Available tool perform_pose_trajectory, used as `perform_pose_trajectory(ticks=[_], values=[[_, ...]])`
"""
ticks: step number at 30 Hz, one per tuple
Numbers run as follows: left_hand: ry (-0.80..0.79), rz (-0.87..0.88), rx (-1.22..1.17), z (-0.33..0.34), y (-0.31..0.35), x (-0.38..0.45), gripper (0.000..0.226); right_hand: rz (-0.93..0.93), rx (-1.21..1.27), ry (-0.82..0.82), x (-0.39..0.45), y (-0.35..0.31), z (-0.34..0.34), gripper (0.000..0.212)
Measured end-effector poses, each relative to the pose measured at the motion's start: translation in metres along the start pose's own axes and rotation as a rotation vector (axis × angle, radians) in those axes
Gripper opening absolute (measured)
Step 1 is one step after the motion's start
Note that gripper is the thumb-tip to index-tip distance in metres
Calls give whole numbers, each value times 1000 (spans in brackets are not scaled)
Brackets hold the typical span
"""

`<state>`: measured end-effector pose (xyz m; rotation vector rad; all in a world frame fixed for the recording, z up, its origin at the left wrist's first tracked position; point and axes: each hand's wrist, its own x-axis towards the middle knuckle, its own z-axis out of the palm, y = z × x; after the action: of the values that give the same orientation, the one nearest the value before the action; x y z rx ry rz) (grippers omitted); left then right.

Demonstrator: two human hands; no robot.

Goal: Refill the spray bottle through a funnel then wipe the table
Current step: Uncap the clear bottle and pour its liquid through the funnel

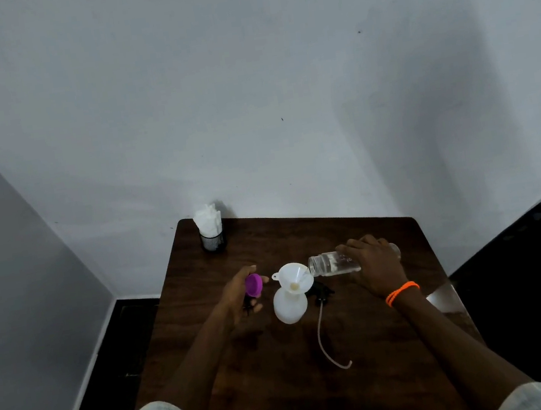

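A white spray bottle (291,307) stands on the dark wooden table (284,375) with a white funnel (293,277) seated in its neck. My right hand (379,268) grips a clear bottle (333,263) tipped on its side, its open mouth at the funnel's right rim. My left hand (242,299) holds a purple cap (254,285) just left of the funnel. The black spray head (322,292) with its long thin tube (328,341) lies on the table to the right of the spray bottle.
A black mesh cup (213,240) stuffed with white tissues (208,218) stands at the table's far left corner, against the wall. The floor drops away dark on both sides of the small table. An orange band circles my right wrist.
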<state>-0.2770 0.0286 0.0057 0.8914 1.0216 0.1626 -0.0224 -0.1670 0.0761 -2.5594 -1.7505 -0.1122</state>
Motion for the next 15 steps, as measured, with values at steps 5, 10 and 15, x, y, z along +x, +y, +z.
perform_pose_trajectory(ticks=[5, 10, 15], values=[[2, -4, -4, 0, 0, 0, 54, -19, 16, 22, 0, -1, 0, 55], [-1, -15, -11, 0, -4, 1, 55, -26, 7, 32, 0, -1, 1, 53], [3, -30, -27, 0, -4, 0, 54, -29, 9, 34, 0, -2, -1, 59]])
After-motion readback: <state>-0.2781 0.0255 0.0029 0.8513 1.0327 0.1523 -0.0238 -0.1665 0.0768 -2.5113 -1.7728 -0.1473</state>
